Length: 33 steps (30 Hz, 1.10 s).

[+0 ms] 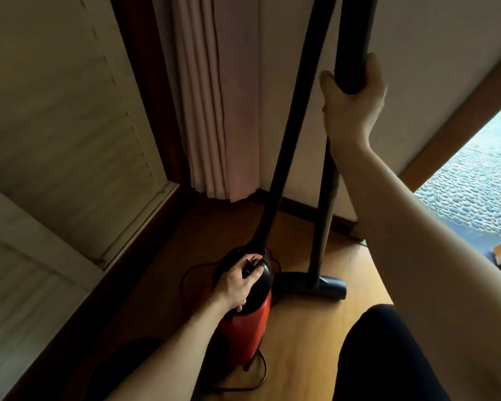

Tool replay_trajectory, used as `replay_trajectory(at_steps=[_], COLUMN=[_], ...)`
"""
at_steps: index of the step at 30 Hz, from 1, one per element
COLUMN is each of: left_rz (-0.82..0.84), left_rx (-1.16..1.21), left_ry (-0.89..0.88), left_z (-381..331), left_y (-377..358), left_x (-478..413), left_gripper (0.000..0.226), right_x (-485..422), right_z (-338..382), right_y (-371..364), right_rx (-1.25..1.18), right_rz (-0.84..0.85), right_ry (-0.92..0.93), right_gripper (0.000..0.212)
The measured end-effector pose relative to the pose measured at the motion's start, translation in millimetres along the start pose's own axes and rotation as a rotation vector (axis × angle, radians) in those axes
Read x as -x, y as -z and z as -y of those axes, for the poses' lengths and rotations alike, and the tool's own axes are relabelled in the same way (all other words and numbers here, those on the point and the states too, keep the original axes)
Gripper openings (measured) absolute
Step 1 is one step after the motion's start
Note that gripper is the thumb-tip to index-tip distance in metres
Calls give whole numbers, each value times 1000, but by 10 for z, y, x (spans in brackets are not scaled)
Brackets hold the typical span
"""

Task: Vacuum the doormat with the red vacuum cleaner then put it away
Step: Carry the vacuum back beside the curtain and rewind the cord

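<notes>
The red vacuum cleaner (pixel 243 328) stands on the wooden floor in a corner, with a black top and a black hose (pixel 289 134) rising from it. My left hand (pixel 239 282) grips the black handle on its top, with a black plug held under the fingers. My right hand (pixel 350 99) is wrapped round the upper end of the black wand (pixel 324 215), which stands nearly upright. The wand's black floor nozzle (pixel 313 285) rests on the floor just right of the canister. No doormat is in view.
A louvred wooden door (pixel 70 125) lines the left side. A pale curtain (pixel 214 111) hangs in the corner beside a white wall (pixel 431 68). The black power cord (pixel 261 369) loops on the floor round the canister. A pebbled outdoor floor (pixel 480 180) shows at right.
</notes>
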<state>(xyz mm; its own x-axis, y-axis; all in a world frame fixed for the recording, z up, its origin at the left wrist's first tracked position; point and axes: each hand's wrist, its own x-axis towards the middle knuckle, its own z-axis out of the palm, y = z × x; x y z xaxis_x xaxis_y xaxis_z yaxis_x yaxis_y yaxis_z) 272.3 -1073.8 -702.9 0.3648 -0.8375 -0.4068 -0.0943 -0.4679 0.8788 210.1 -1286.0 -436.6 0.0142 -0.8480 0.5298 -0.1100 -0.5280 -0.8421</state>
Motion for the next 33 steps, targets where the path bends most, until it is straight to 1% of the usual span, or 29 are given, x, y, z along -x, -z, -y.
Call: replay_trajectory(at_steps=[6, 9, 12, 17, 19, 21, 23, 25, 27, 29, 31, 33], left_rz=[9, -10, -23, -31, -21, -34, -54, -89, -110, -133, -163, -164], left_rx=[-35, -22, -19, -116, -115, -107, -95, -89, -69, -99, -139, -133], left_ry=[-22, -33, -38, -33, -54, -86, -81, -32, 17, 42, 57, 60], left_z=[-10, -43, -59, -113, -157, -194, -218, -229, -223, -234, -232, -230], left_y=[-12, -31, -28, -93, -148, -178, -189, -192, -203, -217, -236, -249], left_x=[7, -16, -104, -314, -337, -374, -433, -496, -545, -559, -551, -525], left_gripper=[20, 21, 24, 27, 27, 29, 36, 45, 54, 59, 55, 44], right_x=[-218, -237, -231, -344, -396, -425, -446, -473, -491, -474, -444, -437], right_z=[117, 99, 8, -213, -280, -336, -360, -381, -424, -467, -490, -455], right_y=[46, 3, -44, -17, 8, 27, 42, 43, 45, 53, 60, 57], right_rx=[-4, -22, -43, -137, -158, -191, -229, -252, -236, -203, -199, -219], right_rz=[-128, -133, -114, -24, 29, 88, 139, 187, 247, 304, 318, 296], right_ry=[52, 42, 7, -48, -58, -43, -12, 1, -23, -52, -66, -57], right_gripper=[34, 26, 25, 20, 15, 15, 18, 20, 24, 20, 19, 23])
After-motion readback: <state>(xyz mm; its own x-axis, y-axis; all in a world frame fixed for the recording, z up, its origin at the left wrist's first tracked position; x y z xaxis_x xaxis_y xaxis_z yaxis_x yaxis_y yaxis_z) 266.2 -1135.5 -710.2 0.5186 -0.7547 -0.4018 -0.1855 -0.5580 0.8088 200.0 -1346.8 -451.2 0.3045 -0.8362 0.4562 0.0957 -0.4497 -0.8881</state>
